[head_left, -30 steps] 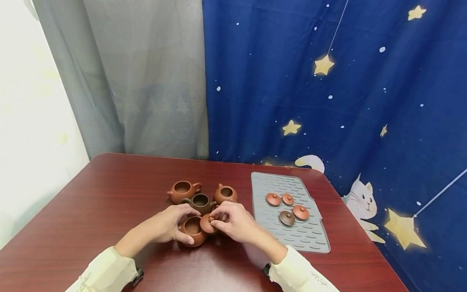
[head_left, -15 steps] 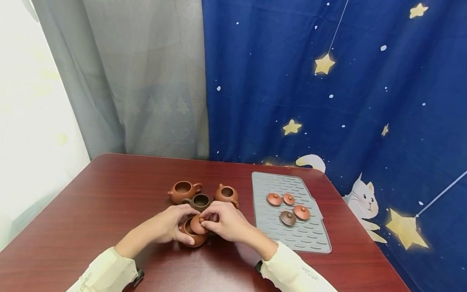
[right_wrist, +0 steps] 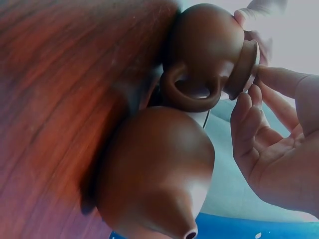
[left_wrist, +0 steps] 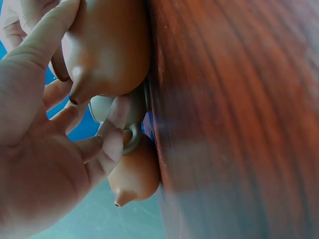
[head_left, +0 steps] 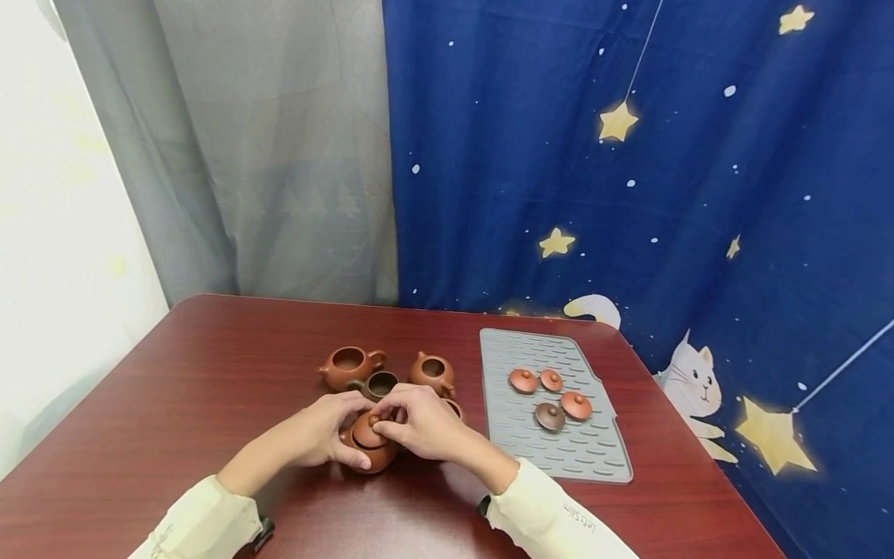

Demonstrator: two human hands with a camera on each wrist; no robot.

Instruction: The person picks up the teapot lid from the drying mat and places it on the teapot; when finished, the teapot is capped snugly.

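Note:
A reddish-brown clay teapot [head_left: 377,460] stands on the table in front of me. My left hand [head_left: 323,432] grips its body, thumb at the near side and fingers at the far side. With my right hand [head_left: 424,423] I pinch the knob of a matching lid [head_left: 366,432]. In the head view the lid sits over the mouth, slightly tilted, a dark gap showing at its near edge. The right wrist view shows the lid [right_wrist: 244,69] against the rim and the loop handle [right_wrist: 192,94] below it. From the left wrist, the spout [left_wrist: 82,87] is visible beside my fingers.
Close behind stand a brown teapot [head_left: 344,376], a dark one [head_left: 380,394] and a round one [head_left: 431,380], all lidless. Another teapot [head_left: 454,408] is mostly hidden behind my right hand. Several lids, one a dark lid [head_left: 550,417], lie on a grey mat [head_left: 587,462] at right.
My right hand has moved left with the lid, from beside the teapot to over its mouth. The left hand has kept its grip on the teapot.

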